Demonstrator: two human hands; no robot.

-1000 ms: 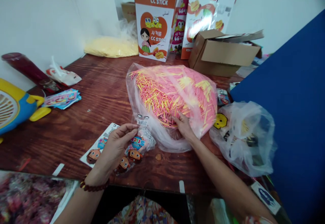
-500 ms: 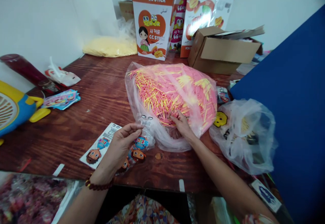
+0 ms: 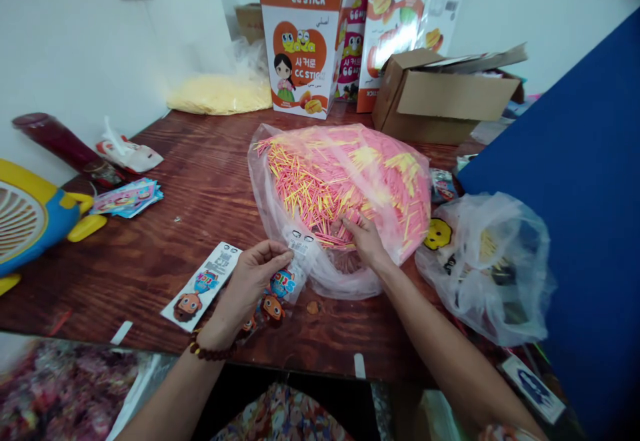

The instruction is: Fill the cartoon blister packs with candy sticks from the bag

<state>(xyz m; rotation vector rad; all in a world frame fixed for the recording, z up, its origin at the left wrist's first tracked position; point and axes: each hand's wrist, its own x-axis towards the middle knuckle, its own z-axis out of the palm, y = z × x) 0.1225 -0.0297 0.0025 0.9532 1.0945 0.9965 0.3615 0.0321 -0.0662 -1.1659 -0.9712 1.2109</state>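
Observation:
My left hand (image 3: 254, 281) pinches the edge of a clear printed plastic pouch (image 3: 283, 283), which has a cartoon figure on it and hangs over the table's front part. A large clear plastic bag (image 3: 345, 285) lies open, full of thin pink and yellow sticks (image 3: 305, 194). At the front of this heap, my right hand (image 3: 366, 241) has its fingers closed around a few pink sticks; the exact number is hidden. Left of my left hand, a flat printed packet (image 3: 200, 287) with a similar cartoon lies on the dark wooden table (image 3: 210, 187).
Cardboard boxes (image 3: 300, 61) and an opened brown carton (image 3: 440, 104) stand at the back. A tied plastic bag (image 3: 490, 274) sits at right beside a blue panel (image 3: 565, 181). At left are a yellow-and-blue fan (image 3: 45, 221), several packets (image 3: 133, 197) and a bottle (image 3: 60, 141).
My left hand has moved slightly right and up with the pouch, bringing it nearer the bag's mouth. My right hand stays at the sticks, fingers slightly more gathered. The view has shifted a little.

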